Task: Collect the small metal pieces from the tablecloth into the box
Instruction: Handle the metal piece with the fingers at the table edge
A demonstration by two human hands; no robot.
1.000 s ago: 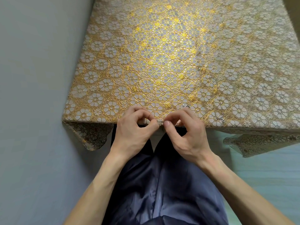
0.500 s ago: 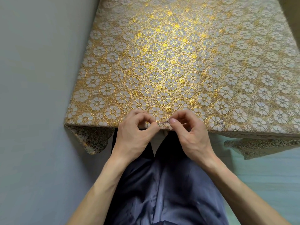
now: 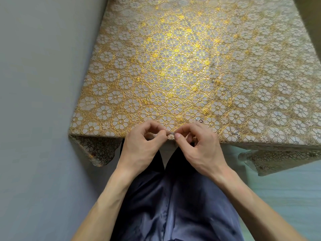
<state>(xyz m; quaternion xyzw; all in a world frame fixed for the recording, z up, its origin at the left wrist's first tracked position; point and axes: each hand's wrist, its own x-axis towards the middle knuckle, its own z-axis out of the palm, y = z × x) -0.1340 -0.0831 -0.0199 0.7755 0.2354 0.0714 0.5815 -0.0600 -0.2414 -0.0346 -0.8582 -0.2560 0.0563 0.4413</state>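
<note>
The left hand (image 3: 140, 145) and right hand (image 3: 199, 148) each hold a tight thumb-and-forefinger grip on one small silvery metal piece (image 3: 171, 133) above the gold floral tablecloth (image 3: 173, 66) edge, as before.

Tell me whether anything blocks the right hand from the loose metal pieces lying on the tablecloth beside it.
Nothing visible does: the nearest loose piece lies on the tablecloth just past the right hand, a second piece further right. That hand and the left hand are busy, though, pinching a small piece between them.
</note>
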